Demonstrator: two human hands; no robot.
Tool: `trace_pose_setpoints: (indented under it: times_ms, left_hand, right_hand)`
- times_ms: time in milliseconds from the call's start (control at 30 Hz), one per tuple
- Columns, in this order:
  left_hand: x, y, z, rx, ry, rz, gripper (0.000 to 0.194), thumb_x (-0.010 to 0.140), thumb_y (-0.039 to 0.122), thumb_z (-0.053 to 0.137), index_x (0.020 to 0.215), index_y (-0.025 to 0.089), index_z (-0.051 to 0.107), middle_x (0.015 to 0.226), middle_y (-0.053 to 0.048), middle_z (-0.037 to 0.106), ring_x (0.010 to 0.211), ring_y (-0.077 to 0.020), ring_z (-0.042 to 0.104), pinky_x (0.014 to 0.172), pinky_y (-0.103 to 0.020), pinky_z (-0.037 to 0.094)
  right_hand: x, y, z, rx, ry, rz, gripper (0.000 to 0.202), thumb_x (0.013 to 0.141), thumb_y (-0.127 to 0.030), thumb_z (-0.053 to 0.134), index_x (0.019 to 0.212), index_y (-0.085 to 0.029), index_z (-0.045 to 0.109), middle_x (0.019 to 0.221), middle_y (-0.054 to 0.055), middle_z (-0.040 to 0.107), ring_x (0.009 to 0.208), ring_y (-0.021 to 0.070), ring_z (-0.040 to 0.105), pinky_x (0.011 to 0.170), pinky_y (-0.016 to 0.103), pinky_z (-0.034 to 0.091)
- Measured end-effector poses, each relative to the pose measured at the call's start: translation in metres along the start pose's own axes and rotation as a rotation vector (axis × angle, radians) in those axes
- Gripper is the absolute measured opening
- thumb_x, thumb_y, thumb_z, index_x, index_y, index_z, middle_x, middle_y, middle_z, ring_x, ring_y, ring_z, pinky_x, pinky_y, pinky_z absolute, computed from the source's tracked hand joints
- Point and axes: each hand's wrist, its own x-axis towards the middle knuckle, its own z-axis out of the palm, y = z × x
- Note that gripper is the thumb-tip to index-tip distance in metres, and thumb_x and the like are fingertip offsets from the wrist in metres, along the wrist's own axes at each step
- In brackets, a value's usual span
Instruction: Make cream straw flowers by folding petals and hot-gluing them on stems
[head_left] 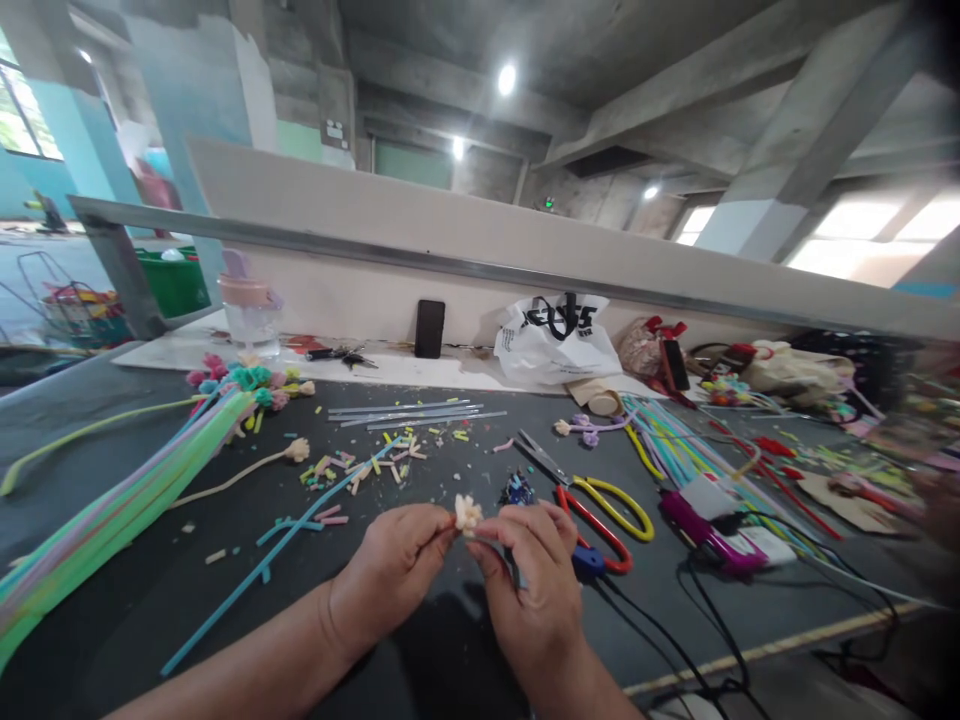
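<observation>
Between my two hands is a small cream pipe-cleaner flower (468,514). My left hand (405,562) pinches its left side with thumb and forefinger. On the other side, the fingertips of my right hand (531,572) close on the flower's right edge. A dark blue object (589,560) with a black cable shows beside my right hand, partly covered, so its kind is unclear. Scissors (600,500) with one red and one yellow handle lie open just past that hand. A bent light-blue pipe cleaner (281,552) rests on the table left of my hands.
Cut pipe-cleaner bits (360,468) and clear sticks (412,413) lie ahead. A green-wrapped flower bundle (172,470) fills the left. On the right are a purple device (712,535) with cables and more pipe cleaners. A phone (430,329) and white bag (555,340) stand behind.
</observation>
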Motion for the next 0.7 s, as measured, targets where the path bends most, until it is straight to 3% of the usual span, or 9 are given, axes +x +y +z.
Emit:
trace_pose_setpoints:
  times_ms: [133,267,367,433,467,567,700]
  left_hand:
    - [-0.003,-0.002,0.001,0.003,-0.001,0.018,0.018,0.086,0.019,0.041,0.081,0.020,0.059,0.073,-0.002,0.063,0.069,-0.0125,0.057,0.066,-0.021,0.041]
    - [-0.002,-0.002,0.000,-0.110,-0.017,-0.055,0.019,0.084,0.022,0.044,0.073,0.020,0.059,0.065,-0.001,0.058,0.062,-0.0117,0.052,0.062,-0.022,0.039]
    - [0.004,-0.002,0.001,-0.379,-0.017,-0.257,0.018,0.079,0.025,0.050,0.064,0.019,0.057,0.059,0.001,0.054,0.059,-0.0102,0.048,0.061,-0.021,0.039]
    - [0.012,-0.005,0.003,-0.720,0.003,-0.600,0.017,0.074,0.027,0.056,0.060,0.017,0.054,0.056,0.002,0.051,0.054,-0.0088,0.047,0.055,-0.020,0.040]
    - [0.018,-0.008,0.004,-0.757,0.045,-0.685,0.022,0.075,0.032,0.054,0.060,0.017,0.050,0.053,0.003,0.048,0.046,-0.0078,0.045,0.047,-0.020,0.039]
    - [0.038,-0.020,-0.001,-0.835,0.128,-0.786,0.024,0.076,0.040,0.050,0.070,0.017,0.048,0.055,0.004,0.049,0.039,-0.0071,0.043,0.040,-0.022,0.041]
    - [0.057,-0.038,-0.016,-0.900,0.244,-0.832,0.024,0.079,0.040,0.045,0.076,0.017,0.048,0.055,0.006,0.045,0.037,-0.0057,0.039,0.036,-0.019,0.035]
  right_hand:
    - [0.001,0.000,0.001,-0.009,0.003,0.012,0.010,0.080,-0.012,0.055,0.080,-0.022,0.058,0.073,-0.001,0.061,0.071,0.0150,0.058,0.086,0.039,0.030]
    - [0.000,0.001,0.001,0.000,-0.023,-0.002,0.011,0.081,-0.011,0.052,0.080,-0.022,0.056,0.074,-0.001,0.060,0.073,0.0158,0.057,0.087,0.039,0.031]
    - [-0.003,0.012,0.001,0.073,-0.022,0.018,0.010,0.082,-0.019,0.051,0.092,-0.021,0.054,0.087,0.004,0.058,0.082,0.0198,0.055,0.080,0.037,0.038]
    - [-0.005,0.026,0.004,0.100,0.014,0.154,0.021,0.083,-0.026,0.049,0.103,-0.019,0.050,0.093,0.007,0.054,0.078,0.0193,0.053,0.072,0.035,0.042]
    - [-0.005,0.035,0.007,0.101,0.048,0.239,0.023,0.084,-0.029,0.048,0.104,-0.018,0.049,0.088,0.006,0.052,0.075,0.0191,0.053,0.070,0.034,0.043]
    - [-0.006,0.057,0.019,0.046,0.041,0.367,0.027,0.081,-0.039,0.050,0.097,-0.017,0.051,0.083,0.005,0.053,0.073,0.0207,0.053,0.067,0.035,0.043]
    - [-0.008,0.064,0.027,0.061,-0.042,0.307,0.029,0.079,-0.043,0.050,0.095,-0.018,0.052,0.085,0.007,0.055,0.075,0.0234,0.055,0.066,0.037,0.045]
